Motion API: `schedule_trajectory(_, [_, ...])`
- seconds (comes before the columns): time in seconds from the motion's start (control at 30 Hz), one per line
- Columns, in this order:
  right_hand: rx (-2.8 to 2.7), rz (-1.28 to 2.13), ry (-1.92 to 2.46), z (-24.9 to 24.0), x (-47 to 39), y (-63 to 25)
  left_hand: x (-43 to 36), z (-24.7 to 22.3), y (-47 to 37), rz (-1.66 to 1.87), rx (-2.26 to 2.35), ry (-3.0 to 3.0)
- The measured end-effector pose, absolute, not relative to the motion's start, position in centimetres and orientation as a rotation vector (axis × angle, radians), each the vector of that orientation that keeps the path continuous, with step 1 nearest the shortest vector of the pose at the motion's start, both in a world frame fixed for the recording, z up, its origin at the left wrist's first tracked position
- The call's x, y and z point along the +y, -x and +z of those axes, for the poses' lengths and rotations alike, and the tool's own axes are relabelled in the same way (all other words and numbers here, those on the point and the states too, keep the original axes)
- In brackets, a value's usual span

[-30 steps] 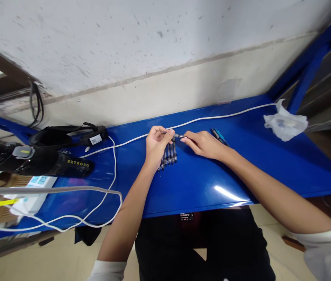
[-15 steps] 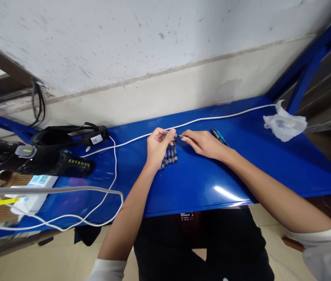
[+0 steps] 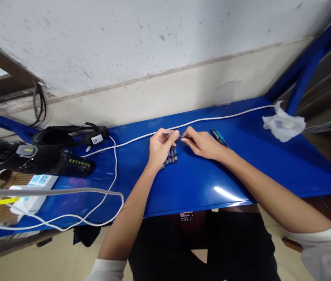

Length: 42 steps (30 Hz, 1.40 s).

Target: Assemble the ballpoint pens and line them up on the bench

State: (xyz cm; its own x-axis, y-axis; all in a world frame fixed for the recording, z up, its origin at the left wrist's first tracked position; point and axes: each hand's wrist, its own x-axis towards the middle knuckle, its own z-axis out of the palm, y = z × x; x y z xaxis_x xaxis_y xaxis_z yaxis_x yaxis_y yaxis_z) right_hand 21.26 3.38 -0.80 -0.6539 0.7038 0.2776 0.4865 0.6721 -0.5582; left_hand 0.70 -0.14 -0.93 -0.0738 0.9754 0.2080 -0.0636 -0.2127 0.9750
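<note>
Both hands meet above the middle of the blue table (image 3: 194, 183). My left hand (image 3: 160, 150) is closed on a thin dark pen (image 3: 167, 134), held roughly level. Thumb and fingers of my right hand (image 3: 202, 143) pinch a slim dark piece (image 3: 184, 137) at the pen's right end; whether the two pieces touch is too small to tell. Below my left hand lies a row of several clear pens with dark ends (image 3: 172, 159), partly hidden by that hand. Two more pens, one dark and one teal (image 3: 218, 136), lie behind my right wrist.
On the left are a black bottle (image 3: 56, 160), a black strap (image 3: 54, 136), a white power strip (image 3: 34, 195) and looped white cable (image 3: 115, 164). Crumpled white plastic (image 3: 284, 123) sits at the back right. A wall stands behind the table.
My left hand has shifted slightly right, over more of the pen row. The fingers of my right hand have curled a little more around the slim piece.
</note>
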Motion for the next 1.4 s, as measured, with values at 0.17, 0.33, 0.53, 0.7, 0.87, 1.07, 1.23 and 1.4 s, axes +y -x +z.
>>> schedule_trajectory(0.17, [-2.438, 0.523, 0.859, -0.93, 3.58, -21.38, -0.19, -0.76, -0.44, 1.429, 1.019, -1.277])
schedule_trajectory(0.33, [-2.432, 0.487, 0.857, -1.10, 3.86, -21.66, -0.19, -0.52, -0.11, 1.357, 0.988, -1.359])
schedule_trajectory(0.53, [-2.425, 0.484, 0.866, -0.92, 3.78, -21.59, -0.07, -0.38, -0.24, 1.468, 1.098, -1.232])
schedule_trajectory(0.7, [-2.415, 0.421, 0.874, -0.89, 3.83, -21.60, 0.10, -0.30, -0.11, 1.506, 1.042, -1.164])
schedule_trajectory(0.87, [-2.396, 0.356, 0.923, -0.80, 3.90, -21.71, 0.38, -0.40, 0.16, 1.554, 1.010, -1.080])
schedule_trajectory(1.07, [-2.368, 0.349, 0.998, -0.83, 4.02, -21.90, 0.35, -0.13, 0.12, 1.606, 0.993, -1.081])
schedule_trajectory(1.23, [-2.370, 0.355, 1.015, -0.68, 3.85, -21.83, 0.38, -0.19, 0.21, 1.628, 0.982, -1.081])
schedule_trajectory(1.4, [-2.371, 0.351, 1.018, -0.66, 3.76, -21.83, 0.14, -0.27, -0.03, 1.517, 0.957, -1.167])
